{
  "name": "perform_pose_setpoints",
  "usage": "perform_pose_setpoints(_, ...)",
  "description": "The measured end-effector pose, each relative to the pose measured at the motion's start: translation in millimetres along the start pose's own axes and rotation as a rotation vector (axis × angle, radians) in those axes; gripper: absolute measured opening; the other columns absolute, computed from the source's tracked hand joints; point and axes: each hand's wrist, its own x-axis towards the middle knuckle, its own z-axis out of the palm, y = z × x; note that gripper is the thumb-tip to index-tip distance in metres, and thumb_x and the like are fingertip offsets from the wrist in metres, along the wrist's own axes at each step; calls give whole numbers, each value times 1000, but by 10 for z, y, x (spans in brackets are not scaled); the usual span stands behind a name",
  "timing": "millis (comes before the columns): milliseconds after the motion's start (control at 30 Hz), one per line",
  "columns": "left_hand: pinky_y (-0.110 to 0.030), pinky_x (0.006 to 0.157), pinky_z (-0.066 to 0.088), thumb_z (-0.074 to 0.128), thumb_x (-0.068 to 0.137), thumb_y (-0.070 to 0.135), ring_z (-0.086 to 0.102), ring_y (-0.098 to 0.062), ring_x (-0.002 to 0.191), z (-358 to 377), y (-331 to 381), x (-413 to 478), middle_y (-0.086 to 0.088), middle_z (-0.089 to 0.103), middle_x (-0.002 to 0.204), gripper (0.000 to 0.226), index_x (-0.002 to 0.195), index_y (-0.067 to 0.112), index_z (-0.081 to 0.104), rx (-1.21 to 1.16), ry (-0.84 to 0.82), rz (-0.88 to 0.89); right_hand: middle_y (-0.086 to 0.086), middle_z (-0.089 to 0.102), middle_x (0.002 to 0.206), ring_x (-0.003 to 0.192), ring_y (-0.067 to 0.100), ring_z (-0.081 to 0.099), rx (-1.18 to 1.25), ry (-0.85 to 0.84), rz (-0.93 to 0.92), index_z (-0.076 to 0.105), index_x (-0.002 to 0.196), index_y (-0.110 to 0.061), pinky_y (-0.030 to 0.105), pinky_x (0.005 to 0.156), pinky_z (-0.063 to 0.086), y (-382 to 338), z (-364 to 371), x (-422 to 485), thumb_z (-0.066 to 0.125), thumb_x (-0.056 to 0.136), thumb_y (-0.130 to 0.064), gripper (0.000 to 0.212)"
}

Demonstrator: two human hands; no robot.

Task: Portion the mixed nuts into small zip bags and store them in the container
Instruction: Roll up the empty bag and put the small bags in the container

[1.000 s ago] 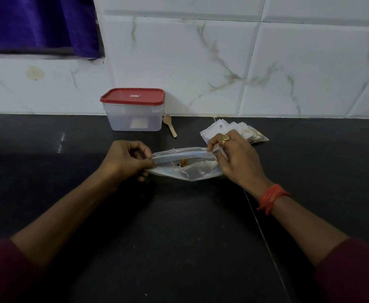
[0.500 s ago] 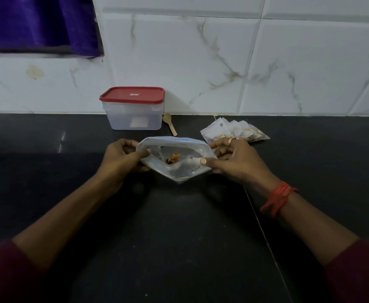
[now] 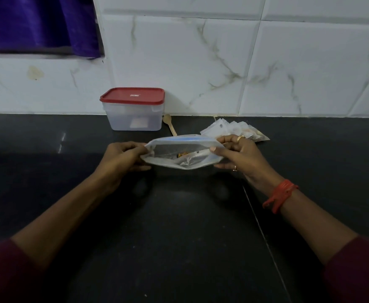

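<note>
A large clear zip bag (image 3: 180, 159) with a blue seal strip is held just above the black counter, its mouth gaping toward me. A few nuts (image 3: 183, 154) lie inside it. My left hand (image 3: 122, 157) pinches the bag's left end, and my right hand (image 3: 238, 155) pinches its right end. Behind my right hand lies a pile of small zip bags (image 3: 229, 129), some with nuts in them. A clear plastic container (image 3: 133, 114) with a red lid, closed, stands against the tiled wall.
A small wooden spoon (image 3: 170, 124) lies right of the container. The black counter (image 3: 179, 226) stretches toward me with a seam running down its right side. A purple curtain (image 3: 37, 22) hangs at the upper left above a ledge.
The big bag's mouth was pulled from shut to wide open, then narrowed somewhat as both hands drew its ends apart. My hands stayed at the bag's two ends.
</note>
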Motion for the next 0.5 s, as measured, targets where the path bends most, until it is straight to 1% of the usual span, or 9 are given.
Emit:
perform_pose_setpoints(33,-32,78,61,60,96,14,74,-21,90,-9,14,5,-12,71,108,14,107,9,67,-90,-7,-44,9,74,102,90,22,75,94,-22,16,68,103,-12,34,72,63,-30,-25,6,72,91,-14,13)
perform_pose_setpoints(67,-34,78,62,59,96,15,75,-22,89,-19,26,14,-14,72,105,15,108,8,65,-171,-13,-82,7,76,99,89,21,75,187,-30,32,70,103,-11,33,72,63,-55,-49,12,66,95,-17,10)
perform_pose_setpoints(133,-34,75,63,61,95,15,76,-24,89,-48,33,38,-16,73,103,19,111,6,64,-270,-22,-135,6,77,96,86,18,74,309,-29,65,71,103,-11,33,74,63,-78,-99,30,60,99,-21,16)
perform_pose_setpoints(267,-34,76,63,67,89,14,74,-27,96,-105,28,75,-18,74,110,30,117,3,65,-359,-78,-185,6,76,94,83,15,73,271,-26,43,70,103,-11,28,66,62,-24,-140,53,67,93,-16,12)
perform_pose_setpoints(333,-33,76,63,70,84,14,74,-27,97,-125,45,67,-16,75,108,35,116,3,67,-383,-93,-183,5,75,93,81,13,72,275,-44,41,70,102,-12,27,65,61,-1,-132,49,75,83,-21,22)
perform_pose_setpoints(400,-33,74,63,74,76,16,75,-25,93,-137,56,47,-14,76,102,38,112,5,69,-373,-87,-178,4,74,91,80,13,71,254,-68,40,70,100,-13,26,64,59,18,-110,49,80,71,-28,34)
perform_pose_setpoints(433,-33,73,63,74,74,18,75,-24,92,-142,54,38,-14,77,101,39,111,6,69,-347,-92,-174,3,74,90,79,13,70,240,-78,39,70,99,-13,25,64,58,25,-92,47,81,68,-28,36)
perform_pose_setpoints(500,-32,71,63,75,75,23,75,-24,93,-139,44,24,-14,76,104,42,113,7,69,-275,-126,-167,0,75,88,80,13,71,222,-113,44,70,99,-14,25,66,59,40,-56,34,80,69,-27,34)
